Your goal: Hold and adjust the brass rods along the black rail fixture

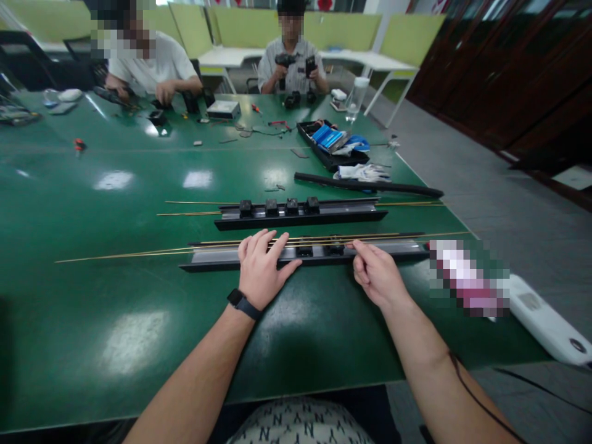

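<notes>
A long black channel (217, 265) with a grey inner face lies before me on the green table. Two small black blocks (304, 249) show inside it; my hand may cover others. Thin brass rods (124, 254) run along the channel and stick out past its left end. My left hand (263, 268) rests over rods and channel, fingers spread, thumb on the front edge. Farther right, my right hand (377, 271) is closed, thumb and forefinger pinching at a brass rod above the channel. Its other fingers are curled under.
Behind lies a second channel (300, 221) with several black blocks and brass rods. Beyond it are a black tube (370, 184), white gloves (363, 172) and a black tray (319, 145). A white device (541, 314) sits at right. Two people work across the table (152, 345).
</notes>
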### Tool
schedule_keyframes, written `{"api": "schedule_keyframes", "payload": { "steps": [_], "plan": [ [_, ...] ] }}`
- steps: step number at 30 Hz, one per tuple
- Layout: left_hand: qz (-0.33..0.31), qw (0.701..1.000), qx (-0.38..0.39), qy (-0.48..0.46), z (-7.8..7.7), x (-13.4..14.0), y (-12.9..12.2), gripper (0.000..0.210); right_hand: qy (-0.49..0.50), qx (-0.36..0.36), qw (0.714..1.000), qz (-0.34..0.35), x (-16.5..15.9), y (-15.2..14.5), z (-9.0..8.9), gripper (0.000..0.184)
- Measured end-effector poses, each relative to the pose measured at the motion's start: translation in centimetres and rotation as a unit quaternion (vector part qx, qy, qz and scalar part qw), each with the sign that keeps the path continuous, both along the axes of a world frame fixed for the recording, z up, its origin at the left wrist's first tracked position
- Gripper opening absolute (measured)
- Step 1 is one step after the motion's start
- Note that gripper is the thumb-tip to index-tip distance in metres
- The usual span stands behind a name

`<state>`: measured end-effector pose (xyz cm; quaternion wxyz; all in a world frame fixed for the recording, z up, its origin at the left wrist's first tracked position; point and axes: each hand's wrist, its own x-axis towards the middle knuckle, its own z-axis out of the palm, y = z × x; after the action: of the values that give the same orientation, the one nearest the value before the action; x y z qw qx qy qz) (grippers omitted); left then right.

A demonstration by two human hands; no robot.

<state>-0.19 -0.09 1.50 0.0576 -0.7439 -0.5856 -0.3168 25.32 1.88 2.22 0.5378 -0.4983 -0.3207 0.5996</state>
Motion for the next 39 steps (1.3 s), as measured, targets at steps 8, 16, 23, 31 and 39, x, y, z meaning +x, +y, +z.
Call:
{"api": "schedule_keyframes", "payload": {
  "steps": [8,16,23,31,39],
  "plan": [
    [0.001,1.000,0.000,0.004,0.08,-0.09,-0.02,0.056,-0.003,0.004,0.999,-0.036,0.13,0.09,-0.06,0.031],
    [0.003,1.000,-0.005,0.004,0.00,-0.04,0.00,0.056,-0.002,0.008,1.000,-0.023,0.20,0.05,0.04,0.030],
    [0.004,1.000,-0.006,0.003,0.03,-0.08,-0.08,0.056,-0.011,-0.002,1.000,0.002,0.03,-0.06,0.10,0.035],
    [0.001,1.000,-0.006,0.001,0.05,-0.08,-0.02,0.056,-0.008,0.008,1.000,-0.016,0.14,0.03,-0.19,0.031],
    [-0.003,1.000,-0.008,-0.004,0.18,-0.10,-0.03,0.055,-0.011,0.006,1.000,-0.029,0.13,0.07,0.06,0.031]
  ]
}}
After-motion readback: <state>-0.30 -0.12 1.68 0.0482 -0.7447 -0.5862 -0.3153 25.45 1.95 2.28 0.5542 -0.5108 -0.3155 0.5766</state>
